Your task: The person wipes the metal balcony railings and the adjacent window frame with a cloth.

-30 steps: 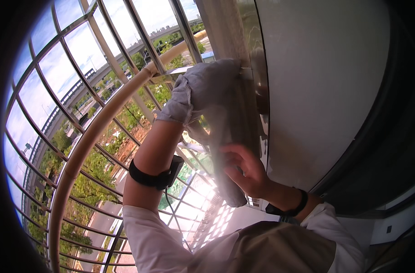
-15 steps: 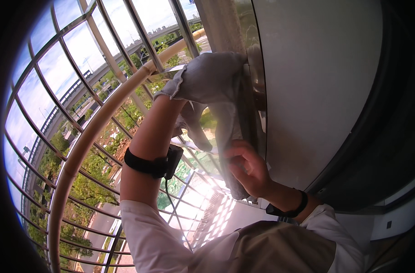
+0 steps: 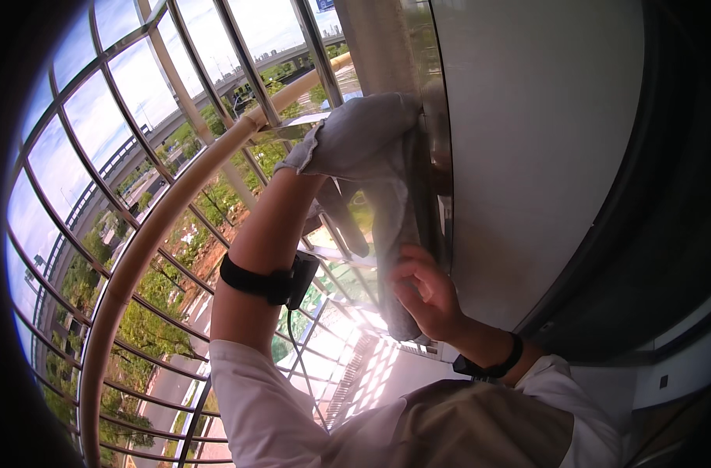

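Left hand (image 3: 348, 144) presses grey cloth (image 3: 391, 234) against window frame (image 3: 433, 156); right hand (image 3: 422, 288) pinches its hanging end.

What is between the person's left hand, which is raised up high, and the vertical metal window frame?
In the head view, a grey cloth lies between them: it covers the left hand against the vertical metal frame and hangs down to the right hand, which grips its lower part.

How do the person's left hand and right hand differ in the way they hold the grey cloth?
The left hand is raised high and wrapped inside the grey cloth, so its skin is hidden; the right hand is lower and bare, plainly seen. The left hand presses the cloth against the vertical frame, while the right hand grips the cloth's hanging lower part. Both wrists wear a black band, and both hands touch the same cloth.
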A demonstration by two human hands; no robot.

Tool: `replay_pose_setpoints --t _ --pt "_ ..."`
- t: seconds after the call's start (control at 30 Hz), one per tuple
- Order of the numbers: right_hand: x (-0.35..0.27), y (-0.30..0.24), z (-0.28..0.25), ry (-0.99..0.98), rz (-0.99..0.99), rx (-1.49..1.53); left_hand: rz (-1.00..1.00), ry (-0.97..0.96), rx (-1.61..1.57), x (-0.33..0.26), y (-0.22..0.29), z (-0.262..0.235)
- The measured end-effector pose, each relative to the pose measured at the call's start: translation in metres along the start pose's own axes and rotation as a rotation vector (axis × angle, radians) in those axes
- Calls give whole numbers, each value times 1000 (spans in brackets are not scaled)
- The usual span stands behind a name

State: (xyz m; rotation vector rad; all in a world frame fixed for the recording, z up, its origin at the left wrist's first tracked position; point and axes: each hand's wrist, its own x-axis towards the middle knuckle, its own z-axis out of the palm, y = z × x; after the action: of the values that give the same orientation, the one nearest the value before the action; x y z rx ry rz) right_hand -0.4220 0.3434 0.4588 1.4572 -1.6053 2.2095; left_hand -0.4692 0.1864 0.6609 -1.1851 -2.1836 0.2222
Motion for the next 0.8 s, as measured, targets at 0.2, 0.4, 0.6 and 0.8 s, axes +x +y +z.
replay_pose_setpoints --t 0.2,0.4,0.6,0.8 --pt "4 -5 -13 -27 91 155 -332 -211 20 27 32 -9" --pt "17 -19 -34 187 -32 262 -399 -273 211 30 29 0" --pt "25 -10 -54 375 -99 160 -586 -182 275 28 32 19" --pt "19 0 -48 383 -55 176 -690 -107 340 22 43 29"
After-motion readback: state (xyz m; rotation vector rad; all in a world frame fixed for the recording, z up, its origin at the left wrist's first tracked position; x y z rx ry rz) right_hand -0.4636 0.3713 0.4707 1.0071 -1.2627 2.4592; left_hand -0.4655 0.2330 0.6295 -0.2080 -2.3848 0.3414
